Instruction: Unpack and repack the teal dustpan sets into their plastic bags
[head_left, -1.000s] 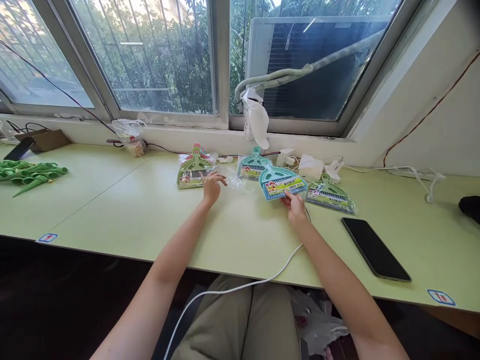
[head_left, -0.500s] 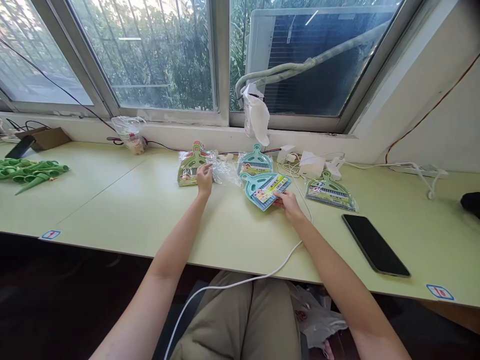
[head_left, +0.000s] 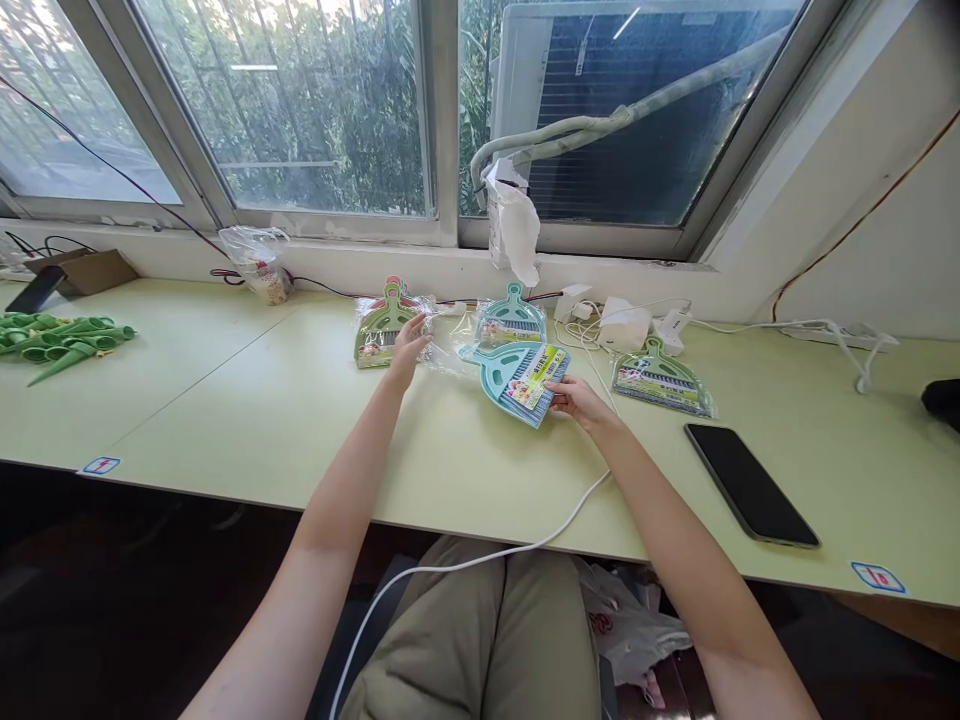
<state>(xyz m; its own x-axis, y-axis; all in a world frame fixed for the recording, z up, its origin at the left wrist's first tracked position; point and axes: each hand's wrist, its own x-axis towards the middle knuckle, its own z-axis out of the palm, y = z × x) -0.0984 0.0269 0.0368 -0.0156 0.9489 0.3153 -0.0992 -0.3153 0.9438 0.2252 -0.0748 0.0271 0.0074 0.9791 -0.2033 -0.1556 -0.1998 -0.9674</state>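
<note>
A small blue dustpan-and-brush set [head_left: 510,380] with a printed card is in my right hand [head_left: 581,400], fingers and thumb closed on its brush end, the handle end pointing left. My left hand [head_left: 410,350] is by a wrapped green dustpan set [head_left: 381,335], fingers stretched out and apart beside the clear plastic wrapping [head_left: 446,345]. Whether its fingertips touch the plastic I cannot tell. Behind the held set lies another blue dustpan set [head_left: 511,318], partly covered. To the right is a green dustpan set [head_left: 661,380] in clear wrapping.
A black phone [head_left: 750,485] lies at right. A white cable [head_left: 555,535] runs over the table's front edge, and chargers with wires [head_left: 626,325] sit against the wall. Green rolled pieces [head_left: 64,340] and a cardboard box [head_left: 90,270] are at far left, a filled plastic bag [head_left: 262,270] nearer.
The blue set in my right hand has shifted slightly left and turned, its handle farther left. My left hand's closed fingers have spread out near the plastic wrapping.
</note>
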